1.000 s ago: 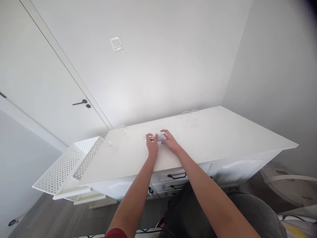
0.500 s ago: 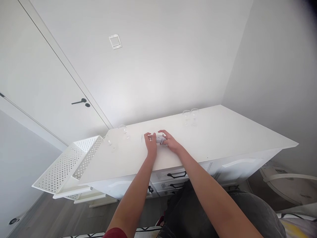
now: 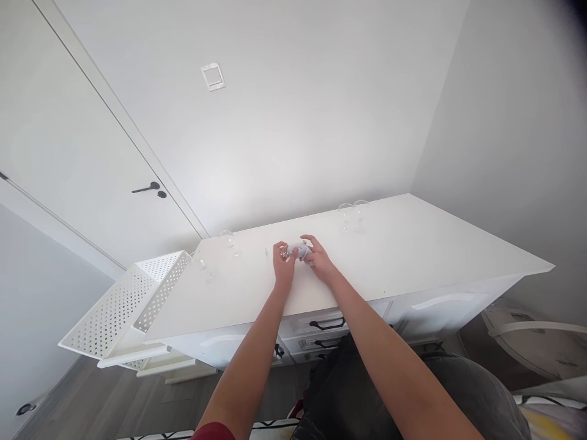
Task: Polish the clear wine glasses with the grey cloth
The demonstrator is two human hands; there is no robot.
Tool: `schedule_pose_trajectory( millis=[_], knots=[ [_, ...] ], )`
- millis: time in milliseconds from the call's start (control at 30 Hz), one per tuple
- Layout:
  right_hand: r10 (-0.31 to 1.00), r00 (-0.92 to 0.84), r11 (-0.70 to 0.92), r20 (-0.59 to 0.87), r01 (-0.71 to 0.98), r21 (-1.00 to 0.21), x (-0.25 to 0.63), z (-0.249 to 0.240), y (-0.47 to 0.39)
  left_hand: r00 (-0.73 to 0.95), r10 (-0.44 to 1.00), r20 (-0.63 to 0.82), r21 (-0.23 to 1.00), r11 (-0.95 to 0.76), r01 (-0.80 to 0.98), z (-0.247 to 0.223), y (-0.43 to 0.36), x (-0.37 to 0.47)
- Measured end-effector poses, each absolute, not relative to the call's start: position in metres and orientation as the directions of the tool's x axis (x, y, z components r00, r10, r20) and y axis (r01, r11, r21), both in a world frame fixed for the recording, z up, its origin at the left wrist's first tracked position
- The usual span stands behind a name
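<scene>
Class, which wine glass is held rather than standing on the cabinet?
The wine glass in the left hand, beside the grey cloth; the other four, a left pair and a right pair, stand upright on the cabinet.

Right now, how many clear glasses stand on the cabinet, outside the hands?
4: one glass at the back left, another glass at the left edge, two glasses farther right. Others may be hidden.

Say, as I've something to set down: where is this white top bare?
Widest: right end, bordered by the right hand and back glasses. Smaller: front left, between left glasses and left hand. Crowded: the middle, where both hands hold a greyish bundle.
</scene>
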State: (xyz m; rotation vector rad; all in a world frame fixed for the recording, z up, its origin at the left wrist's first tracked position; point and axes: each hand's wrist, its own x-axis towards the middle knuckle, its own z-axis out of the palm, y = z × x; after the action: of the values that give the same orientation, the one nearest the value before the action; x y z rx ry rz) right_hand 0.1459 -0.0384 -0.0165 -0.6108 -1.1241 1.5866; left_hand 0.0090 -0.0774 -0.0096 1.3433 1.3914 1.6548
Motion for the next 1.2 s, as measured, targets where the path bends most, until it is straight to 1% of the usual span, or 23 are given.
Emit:
schedule_pose_trajectory(
  millis=[67,133,200,267,333,433,533,633,700,767,833,867,967,1033,1067,1200],
  knots=[
    [0.945,-0.289,-0.007,0.156,-0.494,-0.869,0.146,-0.018,-0.038,-0.225,0.898,0.379,0.924,-0.353,0.149,-0.011,-0.077,0.011],
    [0.951,-0.277,-0.008,0.141,-0.474,-0.88,0.144,-0.02,-0.038,-0.192,0.887,0.42,0.906,-0.397,0.148,-0.013,-0.075,0.011],
    [0.943,-0.315,-0.037,0.104,-0.412,-0.91,0.143,-0.022,-0.038,-0.24,0.872,0.426,0.903,-0.394,0.173,-0.016,-0.074,0.008],
    [0.919,-0.387,-0.078,0.078,-0.371,-0.926,0.143,-0.021,-0.038,-0.328,0.855,0.401,0.915,-0.362,0.177,-0.018,-0.072,0.005],
    [0.902,-0.422,-0.085,0.09,-0.379,-0.921,0.144,-0.019,-0.038,-0.388,0.846,0.365,0.931,-0.338,0.139,-0.018,-0.072,0.003],
    [0.924,-0.355,-0.031,0.144,-0.445,-0.895,0.146,-0.018,-0.037,-0.374,0.855,0.36,0.932,-0.347,0.105,-0.015,-0.075,0.005],
    [0.938,-0.298,0.01,0.175,-0.481,-0.876,0.145,-0.02,-0.037,-0.325,0.834,0.445,0.895,-0.397,0.205,-0.01,-0.078,0.01],
    [0.921,-0.35,-0.012,0.169,-0.462,-0.887,0.143,-0.023,-0.037,-0.319,0.79,0.523,0.847,-0.441,0.297,-0.008,-0.08,0.01],
    [0.902,-0.405,-0.046,0.147,-0.429,-0.902,0.142,-0.024,-0.037,-0.363,0.785,0.502,0.864,-0.43,0.263,-0.009,-0.079,0.007],
    [0.893,-0.427,-0.042,0.142,-0.392,-0.919,0.142,-0.024,-0.036,-0.428,0.793,0.434,0.901,-0.39,0.19,-0.011,-0.077,0.005],
    [0.903,-0.398,-0.009,0.16,-0.39,-0.921,0.143,-0.024,-0.034,-0.476,0.791,0.383,0.922,-0.36,0.143,-0.012,-0.075,0.004],
    [0.914,-0.369,0.002,0.168,-0.411,-0.912,0.143,-0.024,-0.033,-0.482,0.789,0.38,0.923,-0.359,0.139,-0.012,-0.075,0.005],
    [0.954,-0.245,0.029,0.171,-0.494,-0.869,0.144,-0.023,-0.033,-0.401,0.802,0.443,0.897,-0.393,0.204,-0.01,-0.075,0.009],
    [0.968,-0.188,0.052,0.167,-0.5,-0.864,0.143,-0.023,-0.033,-0.324,0.812,0.486,0.87,-0.418,0.26,-0.009,-0.076,0.01],
    [0.968,-0.191,0.052,0.164,-0.485,-0.873,0.143,-0.023,-0.033,-0.321,0.815,0.483,0.871,-0.412,0.268,-0.01,-0.076,0.01],
    [0.949,-0.298,-0.024,0.106,-0.403,-0.915,0.142,-0.022,-0.032,-0.458,0.813,0.36,0.93,-0.276,0.241,-0.012,-0.075,0.006]
  ],
)
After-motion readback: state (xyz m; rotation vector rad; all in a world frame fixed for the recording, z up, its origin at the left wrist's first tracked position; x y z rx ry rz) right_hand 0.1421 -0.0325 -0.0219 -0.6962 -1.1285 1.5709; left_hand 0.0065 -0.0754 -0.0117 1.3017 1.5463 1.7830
